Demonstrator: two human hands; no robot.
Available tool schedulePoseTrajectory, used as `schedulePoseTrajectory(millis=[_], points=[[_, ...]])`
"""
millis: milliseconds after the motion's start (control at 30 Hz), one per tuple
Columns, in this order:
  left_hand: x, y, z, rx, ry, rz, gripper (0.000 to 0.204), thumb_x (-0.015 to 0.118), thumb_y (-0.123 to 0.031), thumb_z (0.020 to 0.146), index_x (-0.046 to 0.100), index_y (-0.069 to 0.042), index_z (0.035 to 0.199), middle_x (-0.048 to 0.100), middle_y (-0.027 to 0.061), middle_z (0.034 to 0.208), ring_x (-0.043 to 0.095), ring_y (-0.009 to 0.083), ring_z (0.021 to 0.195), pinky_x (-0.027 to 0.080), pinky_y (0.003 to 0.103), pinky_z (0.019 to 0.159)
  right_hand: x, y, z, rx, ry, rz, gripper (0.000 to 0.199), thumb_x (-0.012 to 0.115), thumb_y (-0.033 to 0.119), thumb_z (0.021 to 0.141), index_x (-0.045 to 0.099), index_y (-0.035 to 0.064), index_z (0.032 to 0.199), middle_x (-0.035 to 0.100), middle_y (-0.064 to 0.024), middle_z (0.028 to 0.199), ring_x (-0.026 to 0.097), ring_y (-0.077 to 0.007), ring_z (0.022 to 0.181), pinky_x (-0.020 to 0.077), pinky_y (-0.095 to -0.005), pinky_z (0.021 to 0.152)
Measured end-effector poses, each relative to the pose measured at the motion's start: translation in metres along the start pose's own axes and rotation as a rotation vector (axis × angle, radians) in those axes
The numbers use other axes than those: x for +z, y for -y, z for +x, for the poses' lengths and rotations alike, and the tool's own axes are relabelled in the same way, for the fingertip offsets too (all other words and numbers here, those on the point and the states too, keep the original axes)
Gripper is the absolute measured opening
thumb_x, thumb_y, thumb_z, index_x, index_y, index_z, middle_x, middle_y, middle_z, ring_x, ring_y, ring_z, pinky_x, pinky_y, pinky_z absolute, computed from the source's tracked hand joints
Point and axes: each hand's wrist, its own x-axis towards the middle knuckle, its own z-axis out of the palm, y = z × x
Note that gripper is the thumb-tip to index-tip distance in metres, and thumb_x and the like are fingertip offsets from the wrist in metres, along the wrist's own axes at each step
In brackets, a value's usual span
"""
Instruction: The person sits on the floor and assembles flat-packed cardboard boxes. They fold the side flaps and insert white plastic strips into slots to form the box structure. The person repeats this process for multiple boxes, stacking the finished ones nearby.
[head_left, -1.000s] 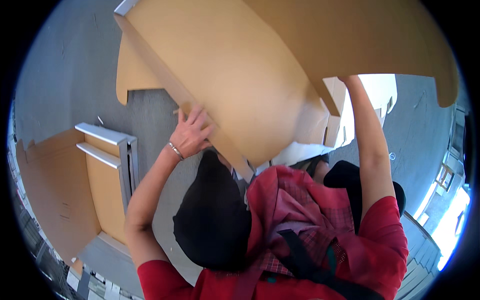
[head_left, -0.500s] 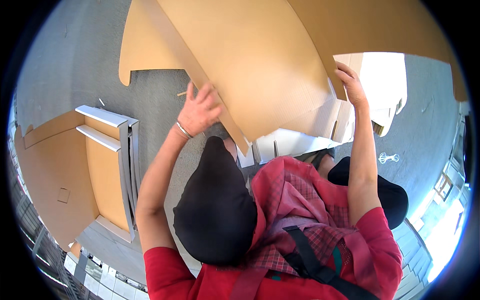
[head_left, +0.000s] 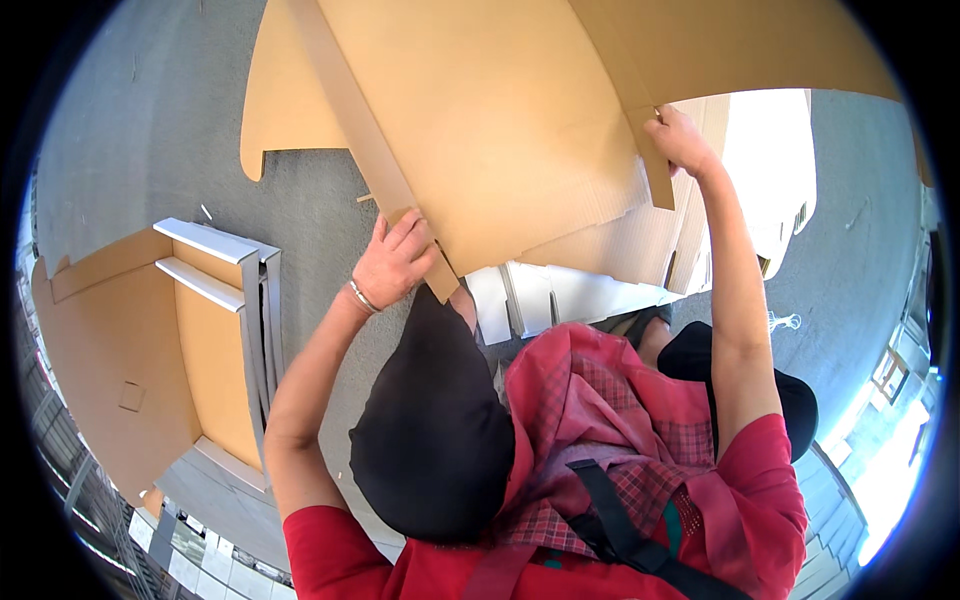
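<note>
A large brown cardboard box blank with creased side flaps spreads in front of me. My left hand is closed on the near end of its narrow left flap, the fingers lying over the strip. At the right side, my right hand grips the blank beside a short hanging tab; the fingertips are partly hidden. Under the blank lie more flat cardboard sheets, some with white faces turned up.
On the grey floor to my left stands a partly folded cardboard box with white edges and an opened lid. A small white looped object lies on the floor at the right. My knees are close below the blank.
My left hand has moved down along the left flap and closed on its near end. My right hand has shifted up and left with the right flap, and the blank has moved slightly.
</note>
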Motion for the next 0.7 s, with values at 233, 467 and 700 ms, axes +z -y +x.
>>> schedulePoseTrajectory(millis=[233,467,700], points=[[-0.004,-0.001,0.044,-0.788,-0.417,-0.261,0.016,0.072,-0.018,0.072,0.068,-0.012,0.086,0.063,0.0074,0.081,0.061,0.0274,0.077,0.05,0.038,0.065,0.024,-0.01,0.008,-0.031,0.086,-0.08,0.049,0.047,0.023,0.083,0.049,-0.0033,0.125,0.064,-0.0228,0.08,0.063,-0.033,0.063,0.0512,-0.0417,0.057],[0.041,0.017,0.083,-0.884,-0.44,0.181,0.021,0.069,-0.027,0.08,0.061,-0.011,0.091,0.06,0.0054,0.076,0.061,0.0256,0.072,0.049,0.037,0.055,0.068,-0.02,-0.004,-0.092,-0.099,-0.167,0.056,0.048,0.029,0.086,0.043,0.0018,0.135,0.061,-0.0301,0.108,0.057,-0.0461,0.101,0.0445,-0.0503,0.091],[0.057,0.006,0.075,-0.59,-0.153,0.502,0.026,0.06,-0.013,0.078,0.056,-0.004,0.101,0.054,0.0074,0.079,0.057,0.0242,0.071,0.051,0.032,0.049,0.034,0.028,-0.023,0.075,0.088,0.103,0.048,0.049,0.017,0.082,0.049,0.0007,0.126,0.064,-0.0183,0.081,0.063,-0.0278,0.061,0.0488,-0.0378,0.045]])
